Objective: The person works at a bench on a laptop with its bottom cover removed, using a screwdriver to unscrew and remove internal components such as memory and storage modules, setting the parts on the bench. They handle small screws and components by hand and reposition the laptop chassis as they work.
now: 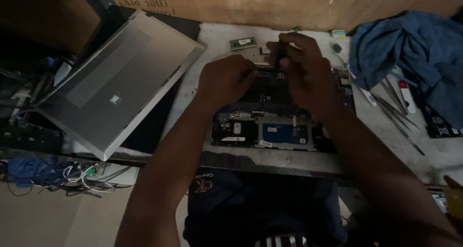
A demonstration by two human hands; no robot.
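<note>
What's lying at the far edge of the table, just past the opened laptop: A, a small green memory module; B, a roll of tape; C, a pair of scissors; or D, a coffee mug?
A: a small green memory module lies flat on the table beyond the opened laptop, just ahead of the left hand.

Matt silver metal on the detached laptop cover [113, 80]. Rough, scuffed pale surface on the table [202, 78]. Soft, crumpled blue cloth [410, 49]. Glossy metal tweezers [398, 116]. Matt brown cardboard box [289, 3] behind.
</note>
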